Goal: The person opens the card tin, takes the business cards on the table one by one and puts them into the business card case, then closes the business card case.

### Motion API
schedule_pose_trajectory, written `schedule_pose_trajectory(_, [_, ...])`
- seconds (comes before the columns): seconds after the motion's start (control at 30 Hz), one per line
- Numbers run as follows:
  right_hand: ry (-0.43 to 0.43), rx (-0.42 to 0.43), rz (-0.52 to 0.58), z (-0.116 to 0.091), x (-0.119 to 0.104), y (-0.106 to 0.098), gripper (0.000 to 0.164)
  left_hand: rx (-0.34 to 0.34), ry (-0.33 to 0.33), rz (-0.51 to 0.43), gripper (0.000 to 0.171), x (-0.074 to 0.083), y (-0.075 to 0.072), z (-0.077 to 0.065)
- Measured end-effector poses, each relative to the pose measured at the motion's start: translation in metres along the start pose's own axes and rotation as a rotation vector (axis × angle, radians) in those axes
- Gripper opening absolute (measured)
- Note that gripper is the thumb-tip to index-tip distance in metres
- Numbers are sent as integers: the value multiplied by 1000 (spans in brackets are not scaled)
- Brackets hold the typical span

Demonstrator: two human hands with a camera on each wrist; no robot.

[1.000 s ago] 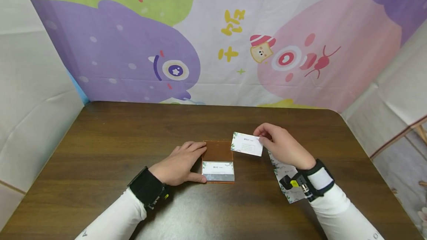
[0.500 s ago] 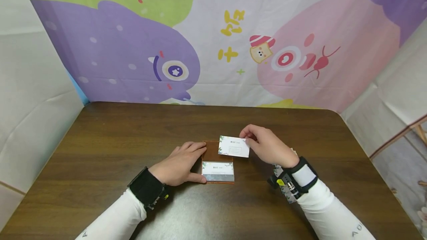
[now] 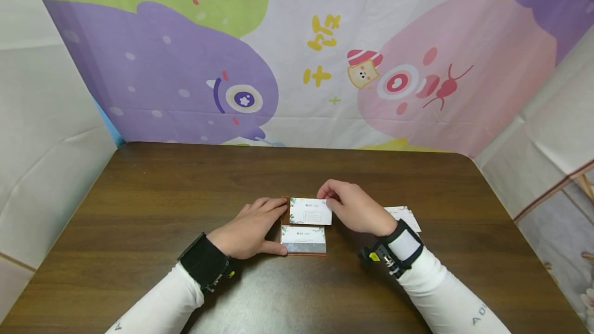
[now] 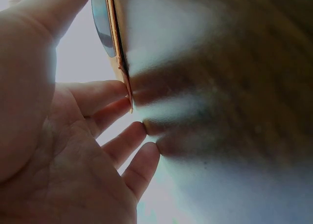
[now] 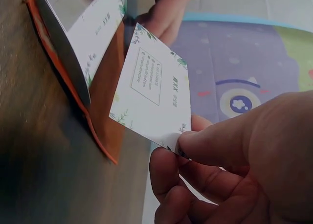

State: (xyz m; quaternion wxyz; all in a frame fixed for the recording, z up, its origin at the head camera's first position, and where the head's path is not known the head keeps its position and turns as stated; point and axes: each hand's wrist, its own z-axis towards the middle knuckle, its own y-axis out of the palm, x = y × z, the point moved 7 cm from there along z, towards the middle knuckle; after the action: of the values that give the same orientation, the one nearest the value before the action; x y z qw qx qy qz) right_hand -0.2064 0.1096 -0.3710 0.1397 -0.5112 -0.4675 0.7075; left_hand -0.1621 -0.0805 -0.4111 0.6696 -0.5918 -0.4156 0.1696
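Observation:
A brown leather business card case (image 3: pixel 285 216) lies unfolded on the table, with a white business card (image 3: pixel 303 233) showing in its front half behind a clear pocket. My left hand (image 3: pixel 252 228) rests at the case's left side; in the left wrist view its extended fingertips (image 4: pixel 120 92) touch the case's edge. Between thumb and fingers, my right hand (image 3: pixel 359 210) pinches a business card (image 5: pixel 154 87) with a green leaf print by one corner. That card hangs tilted over the case's far flap, covering most of it in the head view.
More white business cards (image 3: pixel 405 215) lie on the brown wooden table (image 3: pixel 209 174) to the right, partly hidden by the right wrist. A cartoon-printed cloth (image 3: pixel 185 76) hangs behind the table's far edge.
My right hand has carried the pinched card leftward and lower, from right of the case to over its far flap. More cards on the table are uncovered. My left hand stays put.

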Motion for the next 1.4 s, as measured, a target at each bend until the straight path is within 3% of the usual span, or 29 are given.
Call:
schedule_pose_trajectory(0.63, [14,-43,-5,5,-3,22,14,2,-4,1,90,0,-1,-1])
schedule_pose_trajectory(1.4, [-7,-103,-22,-6,0,32,11,-2,3,-13,95,0,0,1])
